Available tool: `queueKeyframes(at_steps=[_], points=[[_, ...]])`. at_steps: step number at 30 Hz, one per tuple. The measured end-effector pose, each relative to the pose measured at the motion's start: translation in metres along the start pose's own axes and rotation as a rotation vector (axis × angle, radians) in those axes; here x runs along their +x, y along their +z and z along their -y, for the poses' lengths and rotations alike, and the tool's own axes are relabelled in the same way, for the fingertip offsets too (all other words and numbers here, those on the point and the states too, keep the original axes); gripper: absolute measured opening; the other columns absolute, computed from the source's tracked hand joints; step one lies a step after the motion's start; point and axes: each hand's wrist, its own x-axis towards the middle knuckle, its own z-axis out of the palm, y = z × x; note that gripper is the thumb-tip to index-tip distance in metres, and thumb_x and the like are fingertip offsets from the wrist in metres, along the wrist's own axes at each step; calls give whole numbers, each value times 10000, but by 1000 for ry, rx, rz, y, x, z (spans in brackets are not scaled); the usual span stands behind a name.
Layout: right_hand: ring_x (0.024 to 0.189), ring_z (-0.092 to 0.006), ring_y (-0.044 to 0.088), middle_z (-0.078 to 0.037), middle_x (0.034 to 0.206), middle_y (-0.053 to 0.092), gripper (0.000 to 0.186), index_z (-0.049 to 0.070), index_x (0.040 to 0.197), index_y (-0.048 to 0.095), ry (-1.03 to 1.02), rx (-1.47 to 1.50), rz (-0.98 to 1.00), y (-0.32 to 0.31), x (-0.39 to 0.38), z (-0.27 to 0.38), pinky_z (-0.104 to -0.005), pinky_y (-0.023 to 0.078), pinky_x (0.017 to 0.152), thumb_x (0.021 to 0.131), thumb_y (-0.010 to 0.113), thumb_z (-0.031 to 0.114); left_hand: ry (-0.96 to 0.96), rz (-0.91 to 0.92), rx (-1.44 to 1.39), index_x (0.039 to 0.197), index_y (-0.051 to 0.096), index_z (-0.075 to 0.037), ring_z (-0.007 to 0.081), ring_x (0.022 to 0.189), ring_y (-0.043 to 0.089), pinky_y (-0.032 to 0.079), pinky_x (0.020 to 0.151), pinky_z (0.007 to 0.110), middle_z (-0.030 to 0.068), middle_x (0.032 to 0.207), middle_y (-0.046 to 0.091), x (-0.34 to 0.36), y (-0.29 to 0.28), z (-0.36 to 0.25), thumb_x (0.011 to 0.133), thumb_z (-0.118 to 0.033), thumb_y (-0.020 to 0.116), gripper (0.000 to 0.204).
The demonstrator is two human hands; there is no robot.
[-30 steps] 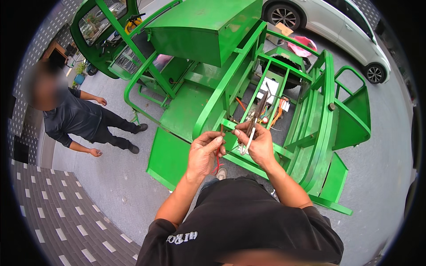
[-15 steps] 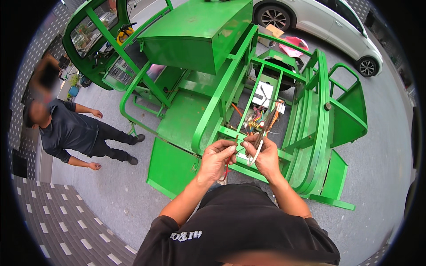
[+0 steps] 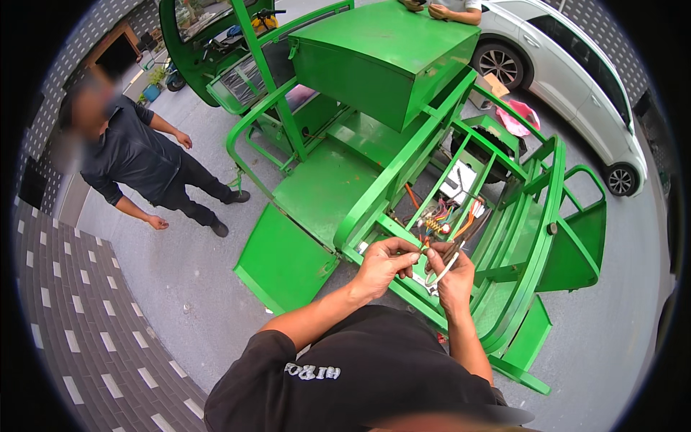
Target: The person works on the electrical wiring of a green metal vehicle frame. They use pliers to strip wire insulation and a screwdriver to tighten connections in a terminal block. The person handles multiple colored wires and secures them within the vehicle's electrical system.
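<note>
My left hand (image 3: 389, 268) is closed in a pinch, its thumb and forefinger on the end of a thin wire. Close beside it, almost fingertip to fingertip, my right hand (image 3: 453, 279) is closed on several wires. A white cable (image 3: 445, 269) loops out of the right hand, and dark wires run from it into the green frame. Just beyond my fingers lies a bundle of coloured wires (image 3: 436, 220) with a brass-coloured terminal strip. A white box (image 3: 458, 180) sits farther back between the rails. The exact wire ends are too small to make out.
The green vehicle frame (image 3: 374, 198) surrounds the wiring, with a large green box (image 3: 353, 79) behind. A person in dark clothes (image 3: 147, 151) stands at left. Another person's hands (image 3: 437, 11) rest on the box. A white car (image 3: 558, 65) and a pink bag (image 3: 517, 117) are at back right.
My view has shifted, so the vehicle sits farther right and lower. Both hands have drawn their fingertips closer together. Another person's hands now show over the green box.
</note>
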Motion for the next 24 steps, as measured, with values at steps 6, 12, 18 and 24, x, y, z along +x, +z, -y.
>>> queueKeyframes(at_steps=[6, 12, 18, 24], points=[[769, -90, 615, -36, 907, 711, 244, -24, 1074, 703, -4, -56, 26, 18, 3, -3, -248, 490, 665, 904, 817, 107, 25, -16, 16, 1069, 692, -4, 113, 687, 639, 505, 623, 252, 40, 845, 681, -5, -14, -7, 969, -92, 718, 135], [744, -79, 596, -28, 880, 705, 229, -25, 1052, 711, -9, -75, 42, 34, 7, -9, -241, 472, 652, 903, 819, 111, 3, -21, 16, 1064, 692, -14, 110, 691, 644, 494, 614, 248, 37, 850, 683, -10, -28, -10, 971, -100, 717, 129], [698, -61, 572, -7, 831, 685, 175, -9, 993, 707, 36, -287, -10, 61, 15, 5, -245, 444, 594, 941, 784, 139, 16, -88, -52, 1068, 687, 0, 131, 666, 646, 501, 603, 266, 57, 862, 688, -12, -50, -21, 960, -76, 721, 137], [808, -339, 693, -169, 895, 686, 505, -26, 1073, 692, -497, -981, 283, 136, 59, 89, -434, 544, 698, 835, 818, 401, -93, -183, -130, 1088, 679, 25, 170, 667, 647, 498, 594, 281, 92, 888, 684, -21, -78, -34, 962, -74, 712, 163]])
